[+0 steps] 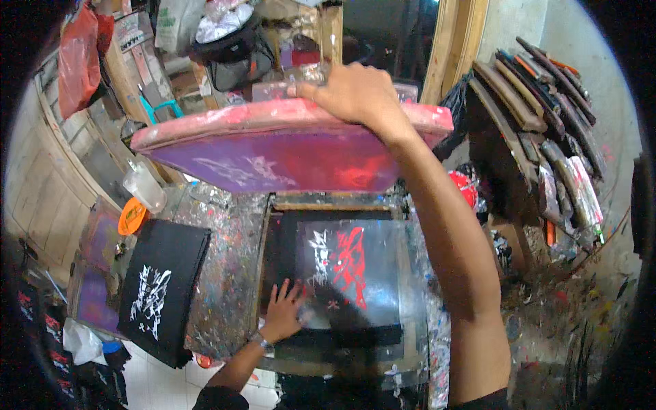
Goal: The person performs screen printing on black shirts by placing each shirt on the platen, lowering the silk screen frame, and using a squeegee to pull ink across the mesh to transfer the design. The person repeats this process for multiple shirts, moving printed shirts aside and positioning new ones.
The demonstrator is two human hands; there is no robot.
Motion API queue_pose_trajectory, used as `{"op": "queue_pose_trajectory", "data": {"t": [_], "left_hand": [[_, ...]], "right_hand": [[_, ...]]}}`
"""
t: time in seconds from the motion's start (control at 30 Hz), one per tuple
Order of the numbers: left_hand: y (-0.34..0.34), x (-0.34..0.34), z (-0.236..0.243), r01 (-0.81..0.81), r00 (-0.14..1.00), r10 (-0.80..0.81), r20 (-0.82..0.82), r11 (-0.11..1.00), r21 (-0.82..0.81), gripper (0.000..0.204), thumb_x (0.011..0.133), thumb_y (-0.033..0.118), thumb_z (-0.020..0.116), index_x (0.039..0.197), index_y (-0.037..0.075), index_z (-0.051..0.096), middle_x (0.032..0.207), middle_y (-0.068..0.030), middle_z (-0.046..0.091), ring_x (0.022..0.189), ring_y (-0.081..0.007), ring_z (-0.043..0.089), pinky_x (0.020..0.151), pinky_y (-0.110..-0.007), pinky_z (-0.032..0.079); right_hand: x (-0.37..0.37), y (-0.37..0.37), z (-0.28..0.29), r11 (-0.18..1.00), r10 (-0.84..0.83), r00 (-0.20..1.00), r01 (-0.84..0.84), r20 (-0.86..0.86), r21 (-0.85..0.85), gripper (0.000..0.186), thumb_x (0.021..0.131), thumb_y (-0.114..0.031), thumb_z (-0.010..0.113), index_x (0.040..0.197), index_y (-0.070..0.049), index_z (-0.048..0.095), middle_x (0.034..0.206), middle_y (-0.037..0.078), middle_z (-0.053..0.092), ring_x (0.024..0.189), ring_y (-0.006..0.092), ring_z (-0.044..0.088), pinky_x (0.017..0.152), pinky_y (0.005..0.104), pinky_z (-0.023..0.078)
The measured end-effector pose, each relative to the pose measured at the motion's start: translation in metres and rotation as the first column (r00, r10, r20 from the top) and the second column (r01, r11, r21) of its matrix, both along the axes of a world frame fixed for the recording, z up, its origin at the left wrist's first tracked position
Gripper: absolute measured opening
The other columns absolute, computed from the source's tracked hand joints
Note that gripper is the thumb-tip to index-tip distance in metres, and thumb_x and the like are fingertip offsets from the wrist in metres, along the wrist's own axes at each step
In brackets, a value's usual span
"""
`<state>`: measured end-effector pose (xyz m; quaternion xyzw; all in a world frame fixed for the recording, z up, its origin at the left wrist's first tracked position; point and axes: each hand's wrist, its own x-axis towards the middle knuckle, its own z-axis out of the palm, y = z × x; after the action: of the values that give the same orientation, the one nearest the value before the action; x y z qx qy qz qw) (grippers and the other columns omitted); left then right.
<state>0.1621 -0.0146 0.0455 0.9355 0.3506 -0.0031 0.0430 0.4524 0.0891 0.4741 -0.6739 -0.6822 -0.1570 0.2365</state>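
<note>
My right hand (pixel 359 96) grips the top edge of a raised screen printing frame (pixel 287 115), whose mesh is stained purple and red. Below the frame, black fabric (pixel 280 239) lies on the print table. Over it is a shiny, see-through-looking sheet (pixel 383 273) with a white and red design. My left hand (pixel 284 313), with a band at the wrist, rests fingers spread at the left edge of that sheet. It holds nothing. To the left lies a stack of black fabric pieces (pixel 179 273), the top one printed in white only.
Several frames (pixel 509 102) lean stacked at the right wall. Beside the fabric stack are an orange bowl (pixel 132 216) and a whitish plastic container (pixel 145 188). The bench (pixel 222 273) is crusted with paint. A red bag (pixel 82 65) hangs at the upper left.
</note>
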Motion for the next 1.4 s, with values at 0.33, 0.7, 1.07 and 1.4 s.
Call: {"op": "queue_pose_trajectory", "data": {"t": [0.33,0.7,1.07,1.4], "left_hand": [[0.033,-0.023,0.015,0.061,0.997,-0.06,0.053,0.998,-0.011,0.083,0.088,0.058,0.063,0.159,0.026,0.036,0.168,-0.0138,0.023,0.152,-0.0456,0.018,0.121,-0.063,0.013],[-0.061,0.129,0.056,0.223,0.755,0.276,0.595,0.745,-0.628,0.055,0.09,0.025,0.066,0.14,0.003,0.054,0.157,-0.0275,0.035,0.15,-0.0515,0.018,0.12,-0.062,0.015],[-0.033,-0.078,0.193,-0.169,0.94,0.044,0.34,0.922,0.348,0.045,0.057,0.015,0.084,0.094,0.007,0.061,0.091,-0.0091,0.059,0.089,-0.0326,0.057,0.075,-0.049,0.042],[-0.082,-0.103,0.034,-0.169,0.929,0.114,0.352,0.977,0.129,0.048,0.073,0.043,0.082,0.098,0.005,0.066,0.098,-0.0101,0.062,0.099,-0.0295,0.058,0.084,-0.045,0.043]], "right_hand": [[0.004,0.014,0.002,0.999,-0.017,1.0,0.016,-0.018,-0.05,0.092,0.079,-0.086,0.05,0.107,-0.002,0.077,0.11,0.03,0.071,0.105,0.0473,0.069,0.093,0.0511,0.054],[-0.003,-0.006,-0.002,0.999,-0.024,0.998,0.022,-0.054,-0.037,0.09,0.081,-0.082,0.051,0.101,0.002,0.076,0.102,0.03,0.072,0.101,0.0453,0.07,0.089,0.0517,0.055],[-0.091,-0.201,-0.198,0.987,0.125,0.988,-0.133,0.095,0.087,0.045,0.089,-0.054,0.066,0.099,-0.01,0.069,0.083,0.02,0.072,0.082,0.0315,0.073,0.102,0.0588,0.041],[-0.097,-0.255,-0.384,0.901,0.3,0.953,-0.267,0.047,-0.342,0.036,0.087,-0.031,0.066,0.119,-0.016,0.059,0.086,0.011,0.069,0.081,0.0286,0.071,0.081,0.0531,0.051]]}}
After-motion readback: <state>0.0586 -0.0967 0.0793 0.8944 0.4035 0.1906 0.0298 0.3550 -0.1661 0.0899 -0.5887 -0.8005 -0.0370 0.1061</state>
